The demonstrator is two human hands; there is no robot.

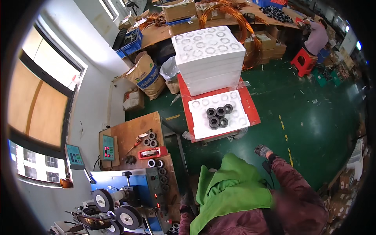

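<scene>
My right hand (263, 150), in a grey glove, reaches out over the green floor to the right of the foam tray. Its fingers look loosely apart with nothing visible in them. My left hand (185, 201) is low beside the workbench edge, dark and partly hidden, so its fingers cannot be made out. In front of me, several dark rings (220, 111) lie grouped on a white foam tray (199, 127) with round recesses. More rings (162, 171) stand along the edge of the bench near my left arm.
The tray and a tall stack of white foam trays (211, 74) rest on a red platform (250, 105). At left stand a blue machine with rubber rollers (129, 216), a green control box (108, 148) and a red tape dispenser (160, 152). Someone sits on a red stool (304, 62) far right.
</scene>
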